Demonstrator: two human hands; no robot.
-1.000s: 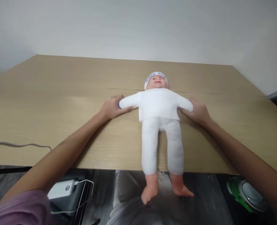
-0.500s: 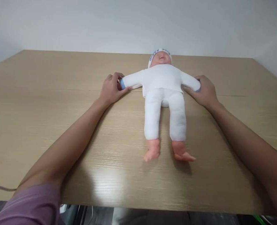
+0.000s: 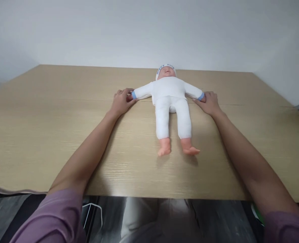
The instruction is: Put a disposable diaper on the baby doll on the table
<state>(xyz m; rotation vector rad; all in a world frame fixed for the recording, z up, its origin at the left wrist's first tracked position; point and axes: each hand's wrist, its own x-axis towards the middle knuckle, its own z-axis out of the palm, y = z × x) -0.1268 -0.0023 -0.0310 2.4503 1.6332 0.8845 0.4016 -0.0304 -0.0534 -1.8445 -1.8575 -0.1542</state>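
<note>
While left grip (image 3: 121, 101), right grip (image 3: 210, 103) clasp wrists: one doll (image 3: 171, 96), one table (image 3: 38, 121).

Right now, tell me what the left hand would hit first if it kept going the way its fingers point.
The doll: the left hand grips it at the blue cuff, fingers pointing along that sleeve toward the body, so the sleeved arm comes first.
</note>
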